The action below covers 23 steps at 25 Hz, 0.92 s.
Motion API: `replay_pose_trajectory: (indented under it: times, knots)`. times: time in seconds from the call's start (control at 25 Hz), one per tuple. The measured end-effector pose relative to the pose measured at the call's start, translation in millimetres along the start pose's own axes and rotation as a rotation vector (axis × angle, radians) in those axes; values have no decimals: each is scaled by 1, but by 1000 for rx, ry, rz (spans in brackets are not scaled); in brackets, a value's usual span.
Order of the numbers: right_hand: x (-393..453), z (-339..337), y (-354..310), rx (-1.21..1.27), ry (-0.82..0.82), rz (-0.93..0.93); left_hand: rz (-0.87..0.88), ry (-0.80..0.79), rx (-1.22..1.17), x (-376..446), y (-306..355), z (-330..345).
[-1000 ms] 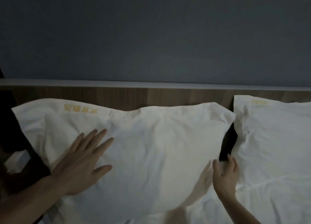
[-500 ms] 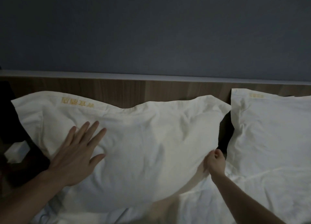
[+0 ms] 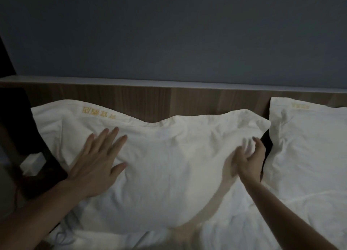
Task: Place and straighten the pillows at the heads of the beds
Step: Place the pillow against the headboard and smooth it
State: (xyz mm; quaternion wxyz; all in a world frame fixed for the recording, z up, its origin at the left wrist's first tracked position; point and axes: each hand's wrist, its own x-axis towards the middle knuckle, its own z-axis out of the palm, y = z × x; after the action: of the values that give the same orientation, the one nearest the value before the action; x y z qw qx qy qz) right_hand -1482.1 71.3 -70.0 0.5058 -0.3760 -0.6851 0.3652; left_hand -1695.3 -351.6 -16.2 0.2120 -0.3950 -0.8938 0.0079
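A large white pillow (image 3: 169, 165) with yellow stitched lettering on its top hem leans against the wooden headboard (image 3: 169, 99). My left hand (image 3: 99, 159) lies flat on its left part, fingers spread and straight. My right hand (image 3: 247, 157) is at the pillow's right side with fingers spread and blurred, touching the cloth near the right corner. A second white pillow (image 3: 309, 146) with the same lettering stands to the right, with a dark gap between the two.
White sheets (image 3: 244, 212) cover the bed below the pillows. A dark bedside unit (image 3: 20, 137) stands at the left, with a small white box (image 3: 32, 160) on it. A grey wall rises behind the headboard's pale top ledge.
My right hand has opened from a curled grip at the pillow's lower right edge and moved up onto its right side. My left hand has slid slightly up and right.
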Motion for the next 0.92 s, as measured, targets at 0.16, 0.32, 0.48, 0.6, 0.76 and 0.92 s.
replay_pose_trajectory:
  times: [0.16,0.32,0.48,0.6,0.76,0.92]
  knots:
    - [51,9,-53,-167,-82,-317,-57,66,-27,29,-3,-18]
    - [94,14,-70,-501,-316,-337,-80,102,-22,50,-4,-33]
    - [106,29,-78,-755,-383,-356,-108,64,-15,64,-2,-34]
    - [102,44,-87,-744,-357,-437,-126,88,-23,73,2,-38]
    - [96,57,-90,-732,-339,-467,-136,102,12,82,2,-40]
    - [99,59,-91,-435,-155,-414,-138,107,65,81,-2,-35]
